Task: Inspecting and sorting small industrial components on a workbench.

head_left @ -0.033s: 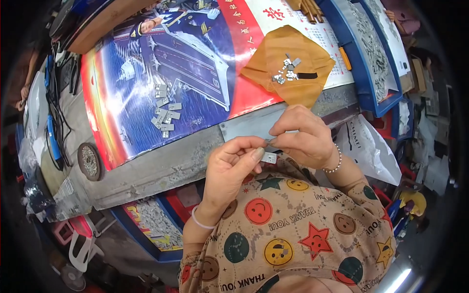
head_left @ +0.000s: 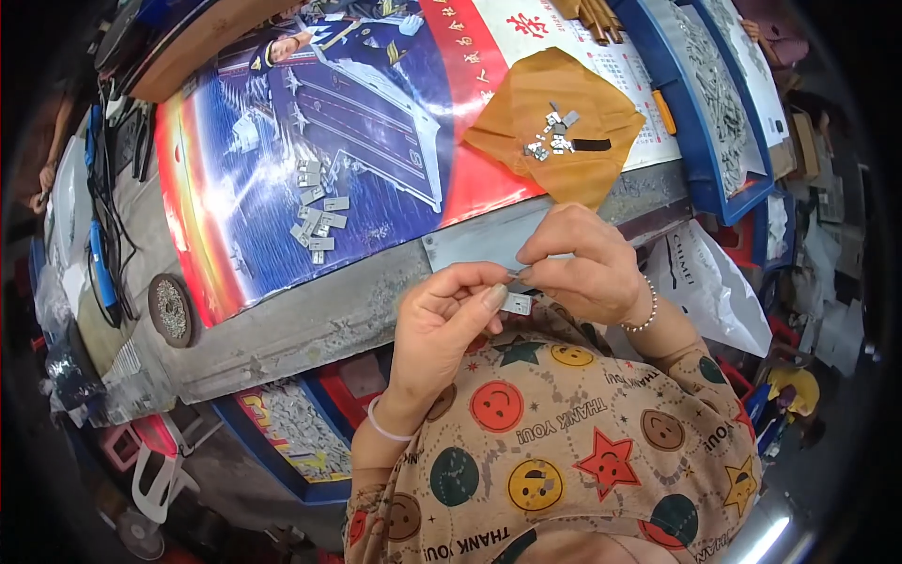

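Above my lap, just off the table's near edge, my two hands meet fingertip to fingertip. My left hand (head_left: 446, 324) is closed, thumb against fingers, on a small silver rectangular metal piece (head_left: 517, 304) that sticks out beside the thumb tip. My right hand (head_left: 583, 263) pinches thumb and forefinger together against the left fingertips; whatever lies in that pinch is too small and covered to name. Beyond the hands, an orange-brown cloth (head_left: 512, 103) carries tiny metal parts (head_left: 556, 141) and a black strip (head_left: 591, 146). Similar flat silver pieces (head_left: 319, 221) lie scattered on a glossy poster (head_left: 376, 179).
A pale sheet (head_left: 474, 246) lies at the table edge (head_left: 310, 324) by my hands. To the left are a round dish of small parts (head_left: 172, 310) and a blue-handled corded tool (head_left: 101, 268). Blue trays (head_left: 719, 179) of metal parts and an orange handle (head_left: 663, 113) stand right.
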Demonstrator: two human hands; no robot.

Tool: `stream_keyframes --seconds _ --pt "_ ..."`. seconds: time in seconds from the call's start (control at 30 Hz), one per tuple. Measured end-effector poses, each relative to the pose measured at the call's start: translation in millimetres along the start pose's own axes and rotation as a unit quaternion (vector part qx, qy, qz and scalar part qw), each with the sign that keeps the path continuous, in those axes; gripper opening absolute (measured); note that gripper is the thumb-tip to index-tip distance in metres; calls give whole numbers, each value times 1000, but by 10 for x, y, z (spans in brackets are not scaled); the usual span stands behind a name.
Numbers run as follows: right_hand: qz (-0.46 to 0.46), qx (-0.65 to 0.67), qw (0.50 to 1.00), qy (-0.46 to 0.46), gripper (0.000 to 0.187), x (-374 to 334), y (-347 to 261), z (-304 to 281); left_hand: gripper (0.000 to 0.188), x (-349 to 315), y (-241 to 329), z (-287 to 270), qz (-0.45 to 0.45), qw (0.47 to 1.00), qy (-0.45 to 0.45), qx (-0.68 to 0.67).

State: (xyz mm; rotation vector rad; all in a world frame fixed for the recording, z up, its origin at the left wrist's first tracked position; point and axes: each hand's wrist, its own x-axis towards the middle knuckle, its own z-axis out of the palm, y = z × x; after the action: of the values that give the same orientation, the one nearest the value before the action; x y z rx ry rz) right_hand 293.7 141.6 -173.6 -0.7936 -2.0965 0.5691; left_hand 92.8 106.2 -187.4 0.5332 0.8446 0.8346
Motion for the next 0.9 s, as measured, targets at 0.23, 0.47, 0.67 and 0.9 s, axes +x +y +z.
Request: stream_keyframes --seconds 0.23,0.47,0.67,0.9 --pt "-62 15 996 -67 17 37 7 12 16 -60 9 -36 8 1000 10 26" --pt "-43 37 993 -99 14 49 15 46 9 -15 -14 -112 -32 999 -10 -1" --pt "133 184 969 -94 13 -12 -32 102 8 -20 -48 -121 -27 1000 1 -4" --pt "417 413 808 -52 13 -108 -71 157 8 -9 -50 -40 43 995 55 67"
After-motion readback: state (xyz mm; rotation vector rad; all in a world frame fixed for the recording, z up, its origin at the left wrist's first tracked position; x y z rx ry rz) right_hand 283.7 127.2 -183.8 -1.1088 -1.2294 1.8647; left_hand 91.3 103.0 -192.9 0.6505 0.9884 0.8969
